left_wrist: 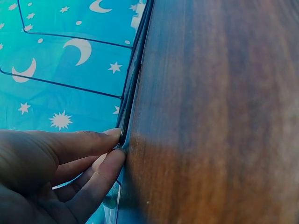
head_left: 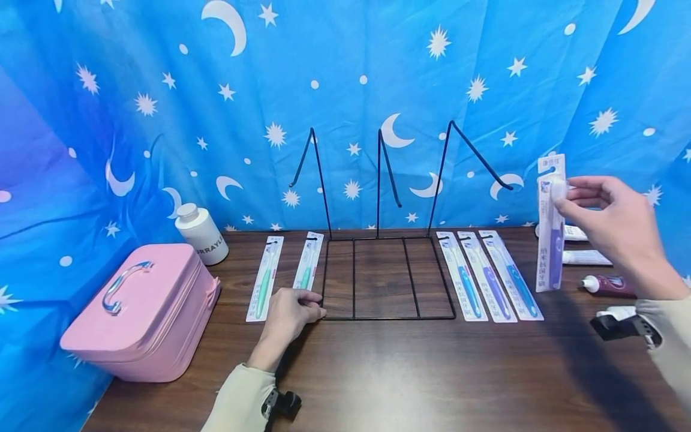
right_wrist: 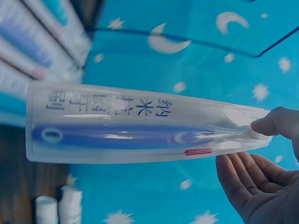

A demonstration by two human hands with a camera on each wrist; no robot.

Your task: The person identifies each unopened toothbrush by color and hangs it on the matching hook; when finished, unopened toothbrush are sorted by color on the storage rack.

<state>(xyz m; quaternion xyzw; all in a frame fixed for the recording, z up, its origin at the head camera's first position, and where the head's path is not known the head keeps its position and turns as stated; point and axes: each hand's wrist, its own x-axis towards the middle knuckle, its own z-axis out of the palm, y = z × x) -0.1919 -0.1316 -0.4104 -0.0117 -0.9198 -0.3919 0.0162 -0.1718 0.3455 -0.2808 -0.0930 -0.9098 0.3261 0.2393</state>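
Right hand (head_left: 615, 222) held a packaged purple toothbrush (head_left: 550, 240), thumb and fingers pinched narrow on the upper part of the pack, near the brush head. Pack was upright, hang tab at the top, raised off the tabletop (head_left: 399, 372), right of the rack and the three packs there. Left hand (head_left: 288, 315) pinched the front left corner of a black wire rack (head_left: 388, 318), thumb and finger close together on the wire. Rack stood on the tabletop, three bent prongs up at the back.

Left of rack: two green toothbrush packs (head_left: 263, 282), lying flat, the nearer one partly behind the left hand. Right of rack: blue pack (head_left: 468, 288), purple pack (head_left: 493, 288), second blue pack (head_left: 518, 282), side by side. Far left: pink case (head_left: 135, 306), white bottle (head_left: 202, 234) just behind it. Far right: white tube (head_left: 587, 258), maroon tube (head_left: 610, 285); a whitish item by the right sleeve was probably another tube, mostly hidden. Blue moon-and-star curtain (head_left: 356, 48) hung behind.
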